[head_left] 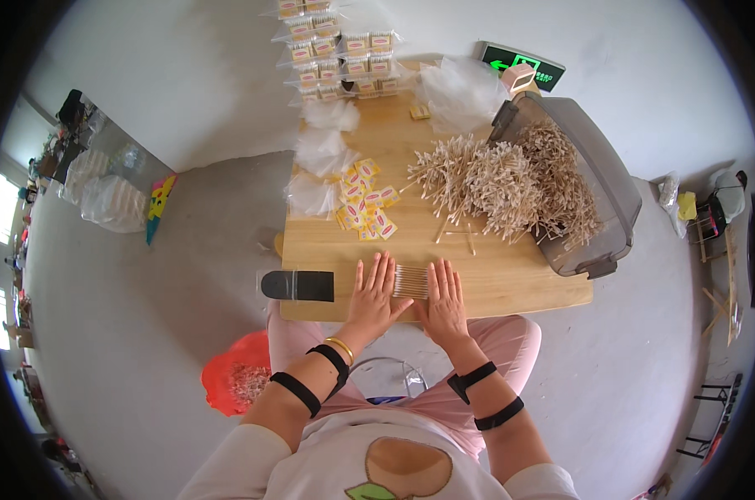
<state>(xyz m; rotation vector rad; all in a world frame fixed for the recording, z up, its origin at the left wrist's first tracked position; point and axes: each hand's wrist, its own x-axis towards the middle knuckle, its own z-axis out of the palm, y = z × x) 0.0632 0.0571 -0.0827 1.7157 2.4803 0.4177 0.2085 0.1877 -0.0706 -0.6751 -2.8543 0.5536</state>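
Note:
Between my two hands lies a flat row of cotton swabs [411, 282] on the wooden table [486, 287], sticks running left to right. My left hand [376, 292] rests flat with fingers stretched out along the row's left end. At the right end, my right hand [444, 298] lies the same way, thumb turned inward. Both palms are down, and neither hand grips anything. Left of my left hand sits a black strip with a rounded end [298, 286] and clear plastic around it. Beyond the hands, small yellow-and-white printed cards [365, 200] lie scattered.
A large heap of cotton swabs [502, 187] spills from a tipped grey plastic bin [623, 196] at the right. Clear bags [319, 150] lie along the table's left edge. Packed swab bags [311, 50] are stacked at the back. A red container [219, 375] holding swabs is on the floor.

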